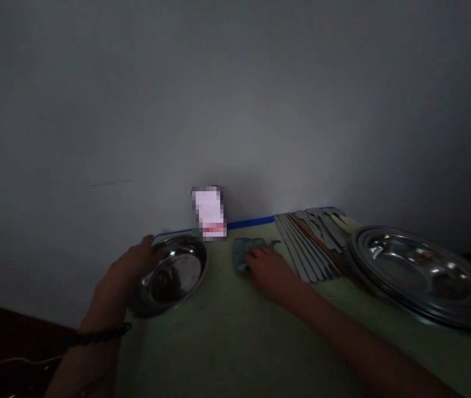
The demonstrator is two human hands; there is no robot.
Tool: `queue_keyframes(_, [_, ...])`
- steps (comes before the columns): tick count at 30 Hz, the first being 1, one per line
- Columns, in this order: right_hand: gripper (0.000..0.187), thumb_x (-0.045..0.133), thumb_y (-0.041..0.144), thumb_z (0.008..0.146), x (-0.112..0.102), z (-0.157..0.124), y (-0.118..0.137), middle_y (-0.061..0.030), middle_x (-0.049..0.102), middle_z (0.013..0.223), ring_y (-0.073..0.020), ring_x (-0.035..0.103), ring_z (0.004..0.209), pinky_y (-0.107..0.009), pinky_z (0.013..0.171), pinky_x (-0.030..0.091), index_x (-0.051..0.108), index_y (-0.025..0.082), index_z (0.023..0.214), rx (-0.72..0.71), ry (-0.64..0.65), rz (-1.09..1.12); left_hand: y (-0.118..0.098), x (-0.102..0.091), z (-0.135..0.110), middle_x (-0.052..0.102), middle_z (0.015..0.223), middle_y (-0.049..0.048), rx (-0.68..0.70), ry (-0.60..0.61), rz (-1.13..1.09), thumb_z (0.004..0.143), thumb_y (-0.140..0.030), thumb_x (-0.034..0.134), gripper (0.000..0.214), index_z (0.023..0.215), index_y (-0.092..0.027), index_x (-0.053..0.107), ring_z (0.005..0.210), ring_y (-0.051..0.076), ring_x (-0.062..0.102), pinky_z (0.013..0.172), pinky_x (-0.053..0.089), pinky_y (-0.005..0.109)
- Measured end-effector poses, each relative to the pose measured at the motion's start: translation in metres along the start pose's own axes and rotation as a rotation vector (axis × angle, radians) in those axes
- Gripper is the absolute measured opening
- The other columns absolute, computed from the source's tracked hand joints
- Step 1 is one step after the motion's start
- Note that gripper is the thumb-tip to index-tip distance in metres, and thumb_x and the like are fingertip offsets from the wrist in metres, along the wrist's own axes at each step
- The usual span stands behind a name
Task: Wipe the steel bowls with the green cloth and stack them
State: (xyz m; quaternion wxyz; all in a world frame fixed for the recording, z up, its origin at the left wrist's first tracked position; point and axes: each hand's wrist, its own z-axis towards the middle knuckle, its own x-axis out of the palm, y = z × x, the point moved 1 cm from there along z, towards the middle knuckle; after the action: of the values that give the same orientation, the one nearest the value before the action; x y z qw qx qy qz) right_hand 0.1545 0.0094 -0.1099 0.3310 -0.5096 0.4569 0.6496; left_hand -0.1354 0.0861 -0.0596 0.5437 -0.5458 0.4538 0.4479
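Observation:
At the left end of the table stands a round stainless-steel bowl, shiny inside. My left hand grips its left rim; the fingers are partly hidden and dim. Near the table's back edge, a crumpled grey-blue cloth lies on the surface. Resting on that cloth, my right hand has its fingers curled over the right part. Just to the right of this hand, several metal chopsticks lie side by side.
A lit phone leans upright against the grey wall. Several spoons lie beyond the chopsticks. Stacked metal plates fill the right side of the pale green table, which has a blue edge. A white cable runs at lower left.

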Motion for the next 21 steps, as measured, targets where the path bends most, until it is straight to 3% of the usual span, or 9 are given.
queue_keyframes(3, [0.028, 0.043, 0.023, 0.09, -0.027, 0.009, -0.006, -0.0122, 0.071, 0.094, -0.0224, 0.066, 0.084, -0.033, 0.072, 0.048, 0.07, 0.016, 0.093, -0.045, 0.093, 0.02, 0.002, 0.001, -0.001, 0.071, 0.092, 0.022, -0.01, 0.13, -0.02, 0.067, -0.036, 0.054, 0.037, 0.091, -0.01, 0.066, 0.088, 0.037, 0.067, 0.074, 0.05, 0.042])
queue_keyframes(7, [0.038, 0.041, 0.037, 0.091, -0.067, 0.01, -0.021, -0.0085, 0.068, 0.069, -0.0179, 0.06, 0.06, -0.028, 0.054, 0.038, 0.067, 0.017, 0.072, -0.058, 0.201, 0.026, -0.009, -0.005, -0.012, 0.074, 0.093, 0.0065, 0.141, 0.317, -0.163, 0.066, -0.035, 0.056, 0.029, 0.087, -0.019, 0.068, 0.088, 0.025, 0.067, 0.078, 0.049, 0.031])
queue_keyframes(9, [0.041, 0.04, 0.043, 0.091, -0.083, 0.007, -0.03, -0.0051, 0.065, 0.064, -0.0157, 0.057, 0.056, -0.027, 0.052, 0.035, 0.063, 0.018, 0.067, -0.005, 0.11, 0.066, -0.016, -0.009, -0.016, 0.074, 0.089, 0.0041, 0.216, 0.375, -0.273, 0.07, -0.037, 0.056, 0.027, 0.086, -0.02, 0.069, 0.085, 0.023, 0.067, 0.077, 0.048, 0.03])
queue_keyframes(14, [0.045, 0.043, 0.052, 0.088, -0.115, -0.009, -0.042, -0.0018, 0.06, 0.063, -0.0146, 0.054, 0.06, -0.025, 0.054, 0.035, 0.059, 0.019, 0.063, 0.168, -0.43, 0.214, -0.04, -0.012, -0.025, 0.072, 0.083, 0.0043, 0.26, 0.442, -0.401, 0.069, -0.038, 0.058, 0.024, 0.081, -0.019, 0.067, 0.079, 0.022, 0.065, 0.071, 0.047, 0.031])
queue_keyframes(16, [0.045, 0.042, 0.052, 0.089, -0.121, -0.016, -0.037, -0.001, 0.056, 0.059, -0.0142, 0.052, 0.058, -0.025, 0.053, 0.034, 0.06, 0.019, 0.063, 0.204, -0.572, 0.259, -0.053, -0.008, -0.029, 0.071, 0.079, 0.005, 0.223, 0.481, -0.409, 0.067, -0.04, 0.059, 0.026, 0.08, -0.018, 0.065, 0.074, 0.022, 0.064, 0.065, 0.047, 0.03])
queue_keyframes(19, [0.043, 0.044, 0.049, 0.09, -0.117, -0.023, -0.018, -0.0005, 0.057, 0.059, -0.013, 0.052, 0.057, -0.025, 0.054, 0.034, 0.061, 0.018, 0.066, 0.136, -0.598, 0.264, -0.071, 0.002, -0.031, 0.064, 0.069, 0.0025, 0.181, 0.523, -0.419, 0.067, -0.044, 0.059, 0.028, 0.078, -0.018, 0.06, 0.061, 0.02, 0.06, 0.053, 0.045, 0.029])
queue_keyframes(21, [0.04, 0.046, 0.046, 0.09, -0.105, -0.021, -0.004, -0.0014, 0.062, 0.066, -0.013, 0.054, 0.061, -0.025, 0.057, 0.035, 0.064, 0.018, 0.069, -0.021, -0.363, 0.244, -0.078, 0.011, -0.03, 0.059, 0.066, 0.0002, 0.202, 0.488, -0.427, 0.069, -0.047, 0.059, 0.029, 0.075, -0.018, 0.056, 0.055, 0.017, 0.055, 0.048, 0.041, 0.027])
